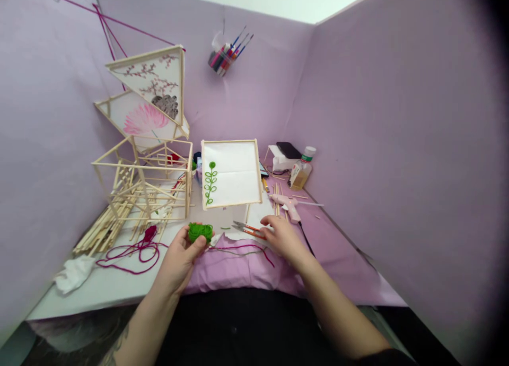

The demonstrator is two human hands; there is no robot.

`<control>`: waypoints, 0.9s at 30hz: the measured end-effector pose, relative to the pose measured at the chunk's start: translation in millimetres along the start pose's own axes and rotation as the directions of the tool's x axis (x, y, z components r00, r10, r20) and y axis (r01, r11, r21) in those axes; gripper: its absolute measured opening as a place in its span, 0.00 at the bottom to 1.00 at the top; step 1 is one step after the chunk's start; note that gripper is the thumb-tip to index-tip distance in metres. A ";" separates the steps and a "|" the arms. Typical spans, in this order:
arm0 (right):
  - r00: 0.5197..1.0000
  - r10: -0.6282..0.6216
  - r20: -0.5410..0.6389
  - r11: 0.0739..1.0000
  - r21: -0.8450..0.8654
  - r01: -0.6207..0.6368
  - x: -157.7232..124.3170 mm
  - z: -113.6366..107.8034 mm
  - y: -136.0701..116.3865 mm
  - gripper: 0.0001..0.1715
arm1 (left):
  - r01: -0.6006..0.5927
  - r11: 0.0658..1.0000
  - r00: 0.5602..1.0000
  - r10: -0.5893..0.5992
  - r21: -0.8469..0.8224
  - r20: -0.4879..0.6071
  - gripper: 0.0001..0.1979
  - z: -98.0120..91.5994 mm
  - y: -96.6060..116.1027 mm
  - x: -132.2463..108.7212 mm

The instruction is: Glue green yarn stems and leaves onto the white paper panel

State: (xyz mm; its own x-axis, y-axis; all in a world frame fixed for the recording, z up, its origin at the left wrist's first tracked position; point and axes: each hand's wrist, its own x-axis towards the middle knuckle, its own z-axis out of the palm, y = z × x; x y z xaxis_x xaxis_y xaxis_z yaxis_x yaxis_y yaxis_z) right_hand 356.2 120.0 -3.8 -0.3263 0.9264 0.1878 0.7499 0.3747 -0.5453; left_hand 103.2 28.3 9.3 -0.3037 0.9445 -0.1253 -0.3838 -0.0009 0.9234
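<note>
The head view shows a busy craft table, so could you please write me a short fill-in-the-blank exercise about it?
1. The left hand holds a yarn bundle coloured ____.
2. The thread snips at the right hand have handles coloured ____.
3. On the white framed panel, the yarn plant sits toward the picture's ____ side.
4. The glue gun has a body coloured ____.

Missing words: green; orange; left; pink.
</note>
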 end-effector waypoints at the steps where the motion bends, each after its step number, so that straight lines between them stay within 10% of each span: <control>1: 0.998 0.011 0.068 0.999 -0.046 -0.008 5.3 5.0 -6.7 0.11 | -0.028 0.999 1.000 0.028 0.031 -0.002 0.31 -1.2 -0.4 0.9; 5: 0.976 0.086 0.200 0.987 -0.154 -0.056 18.2 23.3 -18.0 0.22 | -0.102 0.985 0.995 0.101 0.137 0.020 0.29 -8.1 2.9 1.5; 10: 0.984 0.078 0.163 0.990 -0.131 -0.057 14.1 18.5 -2.5 0.04 | -0.123 0.980 0.992 0.117 0.158 0.049 0.27 -11.0 14.3 -0.7; 14: 0.997 0.065 -0.029 0.954 0.296 -0.053 -15.1 2.4 -6.0 0.06 | -0.171 0.961 0.985 0.162 0.217 0.060 0.26 -7.9 21.8 -1.8; 19: 0.960 -0.004 0.279 0.291 0.919 -0.265 -65.6 13.0 -56.6 0.16 | -0.247 0.913 0.967 0.254 0.325 0.021 0.24 -4.0 25.9 -2.8; 23: 0.759 -0.123 0.640 -0.059 0.758 -0.649 -76.8 35.6 -96.4 0.26 | -0.290 0.885 0.953 0.302 0.365 0.024 0.23 -2.6 24.7 -4.3; 27: 0.572 -0.207 0.793 -0.247 0.524 -0.815 -70.3 44.3 -113.3 0.14 | -0.343 0.845 0.930 0.366 0.409 0.025 0.22 -4.7 20.7 -4.6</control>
State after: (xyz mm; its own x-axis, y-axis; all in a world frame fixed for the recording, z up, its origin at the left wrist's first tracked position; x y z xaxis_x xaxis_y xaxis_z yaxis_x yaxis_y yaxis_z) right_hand 268.7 10.8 8.6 -0.7987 0.4232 -0.4278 -0.2204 -0.8673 -0.4464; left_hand 92.5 22.4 27.2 -0.4012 0.8866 0.2303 0.1368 -0.1906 0.9721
